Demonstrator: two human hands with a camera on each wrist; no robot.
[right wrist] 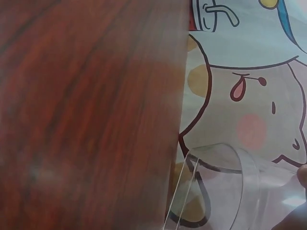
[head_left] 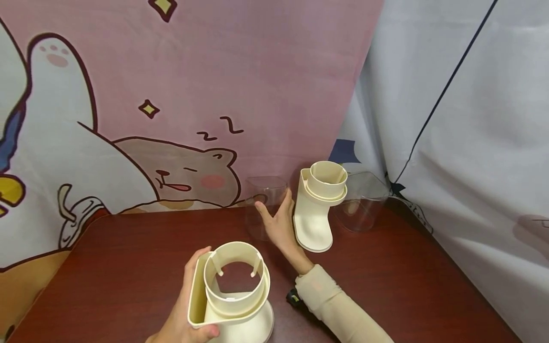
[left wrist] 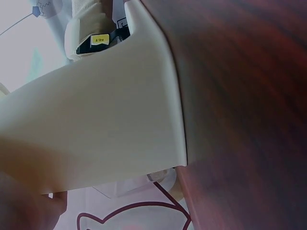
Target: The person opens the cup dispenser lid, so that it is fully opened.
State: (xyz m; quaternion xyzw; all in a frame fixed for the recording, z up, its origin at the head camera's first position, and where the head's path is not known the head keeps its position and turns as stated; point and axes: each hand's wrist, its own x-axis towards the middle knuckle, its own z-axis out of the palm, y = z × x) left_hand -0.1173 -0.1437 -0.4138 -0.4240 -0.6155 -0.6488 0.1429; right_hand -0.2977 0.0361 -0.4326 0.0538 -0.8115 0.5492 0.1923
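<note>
In the head view my left hand (head_left: pixel 182 305) grips a cream plastic stand (head_left: pixel 240 307) by its flat back, thumb at the front edge. An open ring with small inner prongs tops this stand. The left wrist view is mostly filled by its smooth cream wall (left wrist: pixel 96 110). Farther back, my right hand (head_left: pixel 280 224) is at a clear plastic container (head_left: pixel 257 224), thumb and fingers spread against its near right side. That clear container's lower part (right wrist: pixel 211 196) shows in the right wrist view, the hand's edge (right wrist: pixel 295 215) beside it.
A second cream stand (head_left: pixel 313 219) stands upright just right of my right hand. Behind it is another clear container (head_left: pixel 364 205), near the white curtain (head_left: pixel 463 119). The dark red table (head_left: pixel 128 276) meets a printed cloth (head_left: pixel 274 85) at the back.
</note>
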